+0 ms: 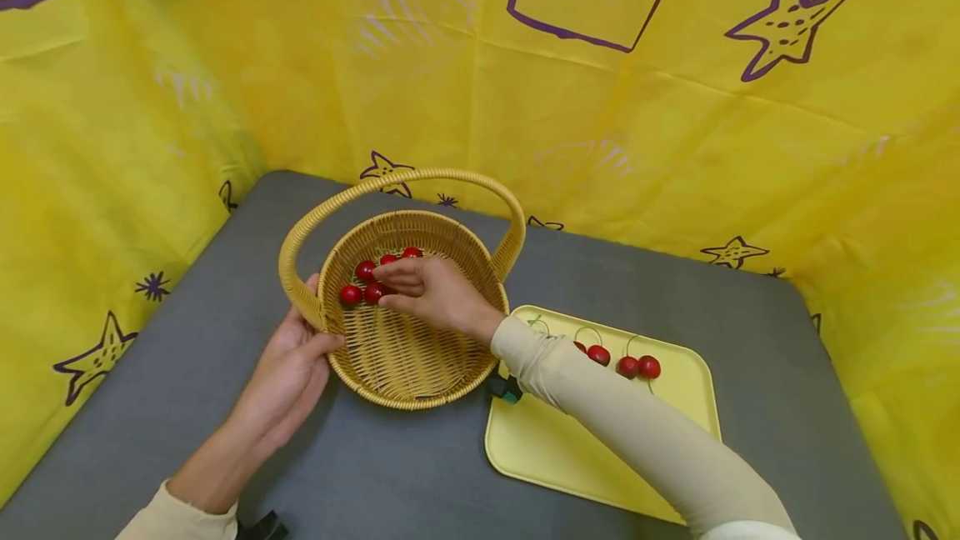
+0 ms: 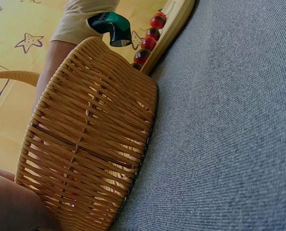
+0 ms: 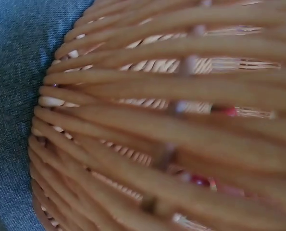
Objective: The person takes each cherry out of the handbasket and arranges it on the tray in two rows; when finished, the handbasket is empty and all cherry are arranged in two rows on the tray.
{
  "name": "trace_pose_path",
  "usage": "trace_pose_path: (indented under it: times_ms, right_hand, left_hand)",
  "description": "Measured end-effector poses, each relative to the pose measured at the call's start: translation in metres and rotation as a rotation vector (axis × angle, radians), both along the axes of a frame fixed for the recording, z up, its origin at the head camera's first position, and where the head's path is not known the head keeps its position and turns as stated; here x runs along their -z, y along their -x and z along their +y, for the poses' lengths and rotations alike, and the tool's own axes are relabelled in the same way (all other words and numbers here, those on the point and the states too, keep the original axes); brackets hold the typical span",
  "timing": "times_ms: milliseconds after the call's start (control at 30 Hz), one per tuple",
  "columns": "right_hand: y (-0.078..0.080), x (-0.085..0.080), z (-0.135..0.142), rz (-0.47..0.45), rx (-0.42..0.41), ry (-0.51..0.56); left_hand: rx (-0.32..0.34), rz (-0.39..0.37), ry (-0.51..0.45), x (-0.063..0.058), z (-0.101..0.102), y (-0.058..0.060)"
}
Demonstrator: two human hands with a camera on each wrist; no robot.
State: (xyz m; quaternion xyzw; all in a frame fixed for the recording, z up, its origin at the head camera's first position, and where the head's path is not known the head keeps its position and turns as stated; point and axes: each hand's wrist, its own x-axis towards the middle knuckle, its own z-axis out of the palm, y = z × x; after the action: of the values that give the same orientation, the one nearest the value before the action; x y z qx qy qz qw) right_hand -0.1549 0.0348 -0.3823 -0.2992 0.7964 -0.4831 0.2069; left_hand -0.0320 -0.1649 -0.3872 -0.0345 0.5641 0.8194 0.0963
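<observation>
A round wicker basket (image 1: 412, 365) with a tall arched handle stands on the grey table. My left hand (image 1: 288, 369) grips its left side, thumb over the rim by the handle's foot and fingers behind the wall. Inside the basket, my right hand (image 1: 435, 294) reaches left with its fingers fairly straight, fingertips beside a red cherry (image 1: 373, 293). Several more cherries (image 1: 350, 296) lie around there, partly covered by that hand. In the left wrist view the woven wall (image 2: 90, 134) fills the middle; the right wrist view shows only blurred weave (image 3: 157, 120) up close.
Right of the basket lies a yellow tray (image 1: 547, 457) bearing several cherries (image 1: 648, 367) with stems along its far side; my right forearm crosses over it. A black and green device (image 2: 115, 28) sits at my right wrist. Yellow patterned cloth (image 1: 465, 90) hangs behind the table.
</observation>
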Motion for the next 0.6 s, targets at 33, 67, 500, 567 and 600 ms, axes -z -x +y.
trace_pose_path:
  times_ms: [33, 67, 500, 567, 600]
  right_hand:
    - [0.0, 0.001, -0.001, -0.003, -0.005, -0.006]
    - [0.0, 0.002, -0.001, -0.006, -0.012, -0.009]
    - [0.007, 0.008, -0.007, 0.062, -0.056, -0.081]
    - [0.008, 0.01, -0.008, 0.08, -0.061, -0.103]
    - [0.008, 0.011, -0.008, 0.089, -0.063, -0.114]
  left_hand:
    - [-0.001, 0.0, -0.001, 0.0, 0.0, 0.0]
    - [0.0, 0.0, 0.001, 0.0, -0.001, -0.001]
    - [0.0, 0.004, -0.006, 0.001, 0.001, 0.0]
    - [0.0, 0.005, -0.005, 0.001, 0.001, -0.001]
    - [0.001, 0.006, -0.004, 0.001, 0.001, -0.001]
